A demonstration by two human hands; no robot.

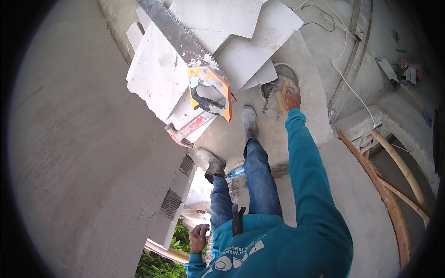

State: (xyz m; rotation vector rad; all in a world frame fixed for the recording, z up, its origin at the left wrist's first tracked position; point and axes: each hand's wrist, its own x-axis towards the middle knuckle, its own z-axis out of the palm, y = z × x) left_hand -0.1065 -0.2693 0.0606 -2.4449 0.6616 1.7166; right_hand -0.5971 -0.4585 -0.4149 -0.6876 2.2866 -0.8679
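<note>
My right hand (292, 97) is closed around the pale yellow handle of a trowel (282, 97) at the near side of a round bucket (296, 76). The trowel's grey blade is smeared with mortar and partly hidden by the handle. Wet grey mortar shows around the blade and bucket mouth. Low at the left, beside my waist, hangs my left hand (198, 238) with its fingers curled in; I see nothing in it. A hand saw (211, 92) with an orange and black handle rests on white blocks (160, 69). Near its handle lies a red, worn hammer (178, 134).
A blue plastic bottle (235, 171) lies between my boots (250, 121). To the left rises a grey plastered wall (79, 139). At the right, curved wooden poles (384, 194) border an opening; a white cable (347, 78) crosses the floor, with a long-handled tool (389, 69) beyond.
</note>
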